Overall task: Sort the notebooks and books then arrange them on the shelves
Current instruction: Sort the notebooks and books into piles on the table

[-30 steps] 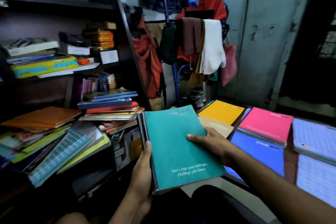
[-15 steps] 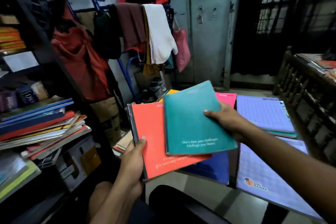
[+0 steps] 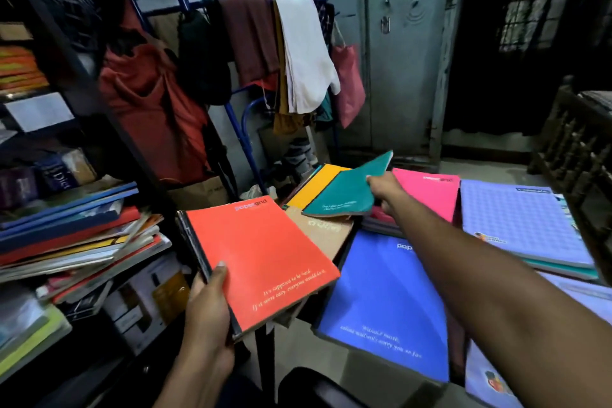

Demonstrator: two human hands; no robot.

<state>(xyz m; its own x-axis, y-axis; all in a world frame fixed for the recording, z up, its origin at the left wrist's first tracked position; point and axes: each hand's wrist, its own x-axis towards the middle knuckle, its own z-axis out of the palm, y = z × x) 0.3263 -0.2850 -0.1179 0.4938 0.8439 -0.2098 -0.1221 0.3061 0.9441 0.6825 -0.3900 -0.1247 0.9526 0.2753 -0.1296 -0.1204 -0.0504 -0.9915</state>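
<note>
Head view: sorting is midway. Right hand (image 3: 385, 190) pinches a teal softcover notebook (image 3: 347, 190) at twelve o'clock; left hand (image 3: 207, 315) grips an orange-red notebook stack (image 3: 261, 258); the dark shelves (image 3: 82, 83) await arranging.

Dark shelf unit (image 3: 99, 103) occupies the left of the frame. Its lower visible shelf carries a leaning pile of books (image 3: 73, 235), blue and red covers uppermost, with thick volumes (image 3: 56, 172) behind it. An upper shelf at the left edge bears an orange stack (image 3: 20, 69). At centre and right, a low surface, its own face hidden, carries notebooks laid flat: yellow notebook (image 3: 318, 184), tan notebook (image 3: 323, 232), pink notebook (image 3: 430, 192), blue notebook (image 3: 381, 301), lilac notebook (image 3: 520, 222) atop a teal-edged one.
</note>
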